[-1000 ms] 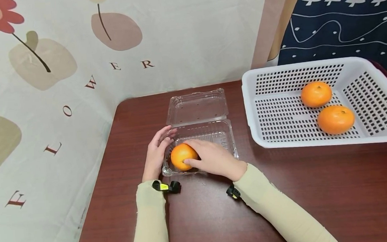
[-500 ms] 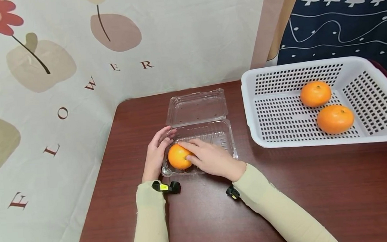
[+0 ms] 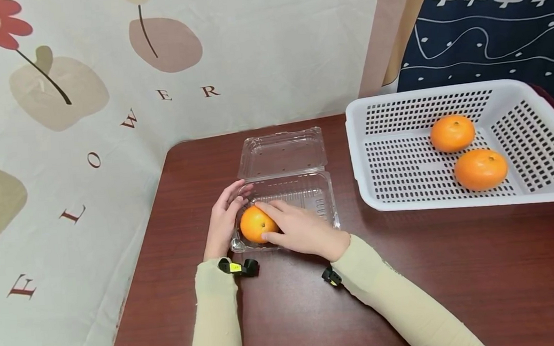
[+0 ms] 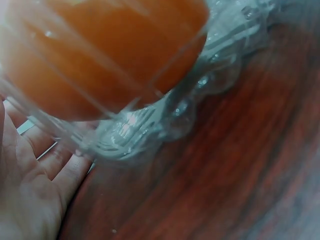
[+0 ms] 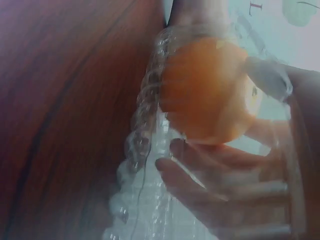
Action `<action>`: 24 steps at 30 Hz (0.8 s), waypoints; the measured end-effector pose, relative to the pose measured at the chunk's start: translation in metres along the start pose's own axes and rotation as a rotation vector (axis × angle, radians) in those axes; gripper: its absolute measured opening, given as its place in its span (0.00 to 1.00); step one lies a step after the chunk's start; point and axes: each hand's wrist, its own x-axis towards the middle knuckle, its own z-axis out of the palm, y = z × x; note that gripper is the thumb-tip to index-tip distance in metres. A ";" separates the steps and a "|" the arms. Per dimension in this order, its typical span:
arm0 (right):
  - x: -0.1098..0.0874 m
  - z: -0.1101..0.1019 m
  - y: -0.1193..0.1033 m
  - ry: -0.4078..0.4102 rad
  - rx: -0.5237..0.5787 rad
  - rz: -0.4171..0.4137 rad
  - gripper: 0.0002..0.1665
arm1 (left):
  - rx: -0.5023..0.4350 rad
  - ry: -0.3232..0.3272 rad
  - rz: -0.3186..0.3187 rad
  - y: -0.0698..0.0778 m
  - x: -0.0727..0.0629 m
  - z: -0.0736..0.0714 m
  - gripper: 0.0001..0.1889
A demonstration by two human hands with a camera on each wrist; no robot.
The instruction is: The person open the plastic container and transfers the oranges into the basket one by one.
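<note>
In the head view a clear plastic clamshell container (image 3: 314,192) lies on the table, its lid (image 3: 282,154) folded back away from the person. An orange (image 3: 252,223) sits in the near left corner of its base. My right hand (image 3: 305,229) reaches in from the right and holds this fruit, thumb on the near side and fingers over the far side; the right wrist view shows the orange (image 5: 200,90) through the clear wall. Beside the container's left wall rests my left hand (image 3: 222,219), fingers extended along the outside, as the left wrist view also shows.
A white perforated basket (image 3: 405,206) stands at the right, with two more oranges (image 3: 480,170) inside. The dark red wooden table (image 3: 287,317) meets a printed cloth (image 3: 268,50) at the back and left.
My right hand has shifted the orange slightly left, toward the container's left wall, and the fruit has turned a little under the fingers. The left hand stays in place.
</note>
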 end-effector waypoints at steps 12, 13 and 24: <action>0.003 0.007 -0.007 -0.004 -0.021 0.018 0.45 | 0.020 -0.001 0.018 0.000 0.001 0.000 0.20; 0.003 0.007 -0.007 -0.002 -0.017 0.021 0.45 | 0.021 -0.001 0.019 0.000 0.001 0.000 0.20; 0.004 0.006 -0.007 0.052 0.036 0.026 0.48 | -0.012 -0.001 0.013 -0.001 0.001 0.000 0.20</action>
